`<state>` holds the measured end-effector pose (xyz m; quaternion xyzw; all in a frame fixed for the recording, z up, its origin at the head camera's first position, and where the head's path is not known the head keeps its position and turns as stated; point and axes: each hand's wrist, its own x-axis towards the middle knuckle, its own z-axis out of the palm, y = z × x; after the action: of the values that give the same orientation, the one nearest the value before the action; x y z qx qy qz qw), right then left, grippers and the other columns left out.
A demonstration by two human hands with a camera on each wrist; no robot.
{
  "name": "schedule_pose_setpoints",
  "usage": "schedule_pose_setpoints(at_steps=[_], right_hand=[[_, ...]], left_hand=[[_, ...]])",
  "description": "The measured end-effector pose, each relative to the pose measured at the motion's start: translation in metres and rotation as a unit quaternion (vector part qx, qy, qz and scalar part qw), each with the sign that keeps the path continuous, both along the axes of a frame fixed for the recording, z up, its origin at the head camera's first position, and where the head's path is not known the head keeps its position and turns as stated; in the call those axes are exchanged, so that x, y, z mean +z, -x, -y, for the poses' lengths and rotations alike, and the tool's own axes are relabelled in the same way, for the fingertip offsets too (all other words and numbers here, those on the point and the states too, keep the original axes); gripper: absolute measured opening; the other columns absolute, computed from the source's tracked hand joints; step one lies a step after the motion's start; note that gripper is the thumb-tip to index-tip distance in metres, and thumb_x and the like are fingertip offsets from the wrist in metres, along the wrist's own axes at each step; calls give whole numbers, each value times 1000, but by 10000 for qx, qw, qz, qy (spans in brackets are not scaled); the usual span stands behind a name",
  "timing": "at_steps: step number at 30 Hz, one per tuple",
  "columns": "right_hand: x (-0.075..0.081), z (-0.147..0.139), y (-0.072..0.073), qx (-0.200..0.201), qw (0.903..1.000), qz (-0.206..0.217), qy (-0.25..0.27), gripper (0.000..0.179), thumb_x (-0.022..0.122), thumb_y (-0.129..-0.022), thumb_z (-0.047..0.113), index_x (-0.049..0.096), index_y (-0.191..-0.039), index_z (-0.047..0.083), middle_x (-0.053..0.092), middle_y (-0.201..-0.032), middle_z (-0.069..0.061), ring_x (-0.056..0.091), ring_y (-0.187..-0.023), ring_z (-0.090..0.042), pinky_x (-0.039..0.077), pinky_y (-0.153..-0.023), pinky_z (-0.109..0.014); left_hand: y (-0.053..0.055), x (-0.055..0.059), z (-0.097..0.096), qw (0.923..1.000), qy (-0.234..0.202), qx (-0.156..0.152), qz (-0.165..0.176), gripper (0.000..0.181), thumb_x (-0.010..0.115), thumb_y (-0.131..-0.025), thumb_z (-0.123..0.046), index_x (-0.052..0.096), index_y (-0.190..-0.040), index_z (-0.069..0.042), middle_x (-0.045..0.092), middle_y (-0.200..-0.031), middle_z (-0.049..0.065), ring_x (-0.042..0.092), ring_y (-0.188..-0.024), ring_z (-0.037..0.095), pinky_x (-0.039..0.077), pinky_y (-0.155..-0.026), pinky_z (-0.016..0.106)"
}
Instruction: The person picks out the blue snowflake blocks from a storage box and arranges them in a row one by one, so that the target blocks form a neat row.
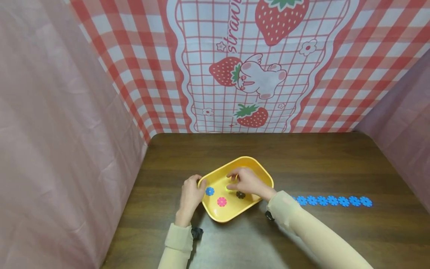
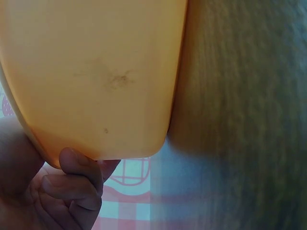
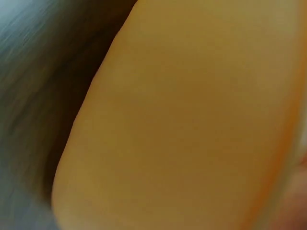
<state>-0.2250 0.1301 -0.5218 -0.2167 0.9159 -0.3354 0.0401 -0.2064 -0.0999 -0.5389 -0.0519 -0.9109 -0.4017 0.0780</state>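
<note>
Nearest the person, the left hand (image 1: 190, 194) grips the left rim of the yellow tray (image 1: 250, 161), fingers curled round its edge. The tray sits on the brown table (image 1: 336, 160) and holds a pink flower piece (image 1: 221, 201), a blue flower piece (image 1: 209, 191) and a dark flower piece (image 1: 240, 194). The right hand (image 1: 246, 182) reaches inside the tray — fingertips pinched on a small green piece (image 1: 229, 188). Further right lies a row of blue flower pieces (image 1: 332, 201). Beyond — a strawberry-print cloth (image 1: 255, 63).

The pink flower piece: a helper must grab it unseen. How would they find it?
On the dark wooden table sits a yellow tray, its left rim held by the left hand. The pink flower piece lies nearest the person; its neighbours are blue and dark.
</note>
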Motion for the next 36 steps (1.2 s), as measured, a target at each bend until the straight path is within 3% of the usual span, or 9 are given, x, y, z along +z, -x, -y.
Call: schedule_pose_setpoints(at_steps=[9, 13, 28, 36], right_hand=[[-9, 42, 0, 89, 9992, 344, -205, 36, 85, -79, 19, 72, -108, 2, 65, -86, -4, 55, -75, -15, 49, -72, -32], [-12, 54, -1, 137, 9988, 340, -322, 38, 85, -79, 22, 72, -108, 2, 63, -88, -4, 54, -79, -17, 48, -75, -34], [-19, 78, -5, 267, 9923, -222, -1190, 30, 83, -81, 30, 72, -92, 5, 61, -84, -2, 52, -72, -15, 47, -70, -32], [-24, 80, -6, 291, 9911, -501, -1194, 20, 83, -78, 25, 72, -85, 10, 62, -85, 0, 56, -73, -15, 49, -70, -33]], left_hand=[[0, 0, 0, 10000, 78, -6, -31, 15, 68, -93, -15, 71, -95, 0, 69, -92, 13, 66, -79, 31, 53, -69, 43], [0, 0, 0, 10000, 96, -15, -10, 14, 68, -93, -15, 70, -93, -1, 69, -91, 13, 65, -76, 29, 52, -65, 41], [1, -2, 1, 9997, 122, 27, -230, 15, 68, -92, -15, 71, -92, 0, 69, -90, 13, 67, -77, 34, 53, -66, 44], [1, -2, 0, 9996, 135, 13, -258, 14, 68, -91, -15, 71, -91, -2, 69, -90, 12, 67, -77, 34, 53, -66, 45]])
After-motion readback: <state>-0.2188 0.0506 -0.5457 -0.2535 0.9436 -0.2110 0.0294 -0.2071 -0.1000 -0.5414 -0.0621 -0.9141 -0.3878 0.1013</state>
